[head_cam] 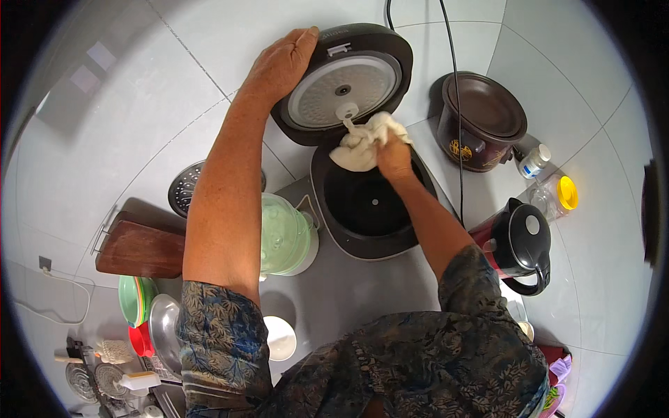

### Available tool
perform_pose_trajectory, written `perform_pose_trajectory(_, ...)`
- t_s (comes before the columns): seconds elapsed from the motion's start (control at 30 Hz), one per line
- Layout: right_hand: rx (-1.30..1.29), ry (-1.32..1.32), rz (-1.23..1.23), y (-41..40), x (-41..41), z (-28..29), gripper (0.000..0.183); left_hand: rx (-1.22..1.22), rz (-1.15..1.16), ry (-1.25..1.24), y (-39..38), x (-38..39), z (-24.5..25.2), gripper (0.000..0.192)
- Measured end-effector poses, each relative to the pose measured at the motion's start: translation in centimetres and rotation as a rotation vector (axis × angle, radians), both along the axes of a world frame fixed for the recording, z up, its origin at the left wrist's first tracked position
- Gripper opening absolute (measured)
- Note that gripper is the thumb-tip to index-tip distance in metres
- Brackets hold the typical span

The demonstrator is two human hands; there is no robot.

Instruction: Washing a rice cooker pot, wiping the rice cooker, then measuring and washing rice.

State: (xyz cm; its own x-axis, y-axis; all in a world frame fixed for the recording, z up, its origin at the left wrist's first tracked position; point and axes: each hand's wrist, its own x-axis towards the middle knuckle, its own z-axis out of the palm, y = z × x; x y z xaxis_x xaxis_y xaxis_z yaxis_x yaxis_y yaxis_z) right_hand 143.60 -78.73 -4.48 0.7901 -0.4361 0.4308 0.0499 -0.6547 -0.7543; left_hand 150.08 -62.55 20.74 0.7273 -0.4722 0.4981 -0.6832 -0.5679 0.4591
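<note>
A black Midea rice cooker [324,219] stands in front of me with its lid [292,117] raised. My left hand [287,62] grips the upper left rim of that lid, thumb toward the top. In my right hand [393,157] is a bunched cream cloth [360,149], pressed near the hinge side, between the lid's lower edge and the cooker's opening. Part of the cloth reaches up to a small white fitting [347,110] on the metal inner lid [319,89]. Below, the dark cavity [360,209] shows a small light disc at its bottom; no inner pot is visible there.
Left of the cooker stands a pale green translucent container [285,235]; a white bowl [281,338] is nearer me. A lidded brown crock pot [483,120], an electric kettle [517,245] and a yellow-lidded jar [554,196] stand right. A black cable [456,78] hangs beside the cooker.
</note>
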Motion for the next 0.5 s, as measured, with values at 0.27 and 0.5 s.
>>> perform_pose_trajectory(0.27, 0.408, -0.485, -0.124, -1.4, 4.6, 4.1, 0.056, 0.001, 0.032, -0.05, -0.9, -0.6, -0.1, 0.053)
perform_pose_trajectory(0.5, 0.526, -0.337, -0.244, 7.6, 6.1, 1.3, 0.072, -0.012, 0.033, -0.033, 0.0, -0.8, 0.2, 0.056)
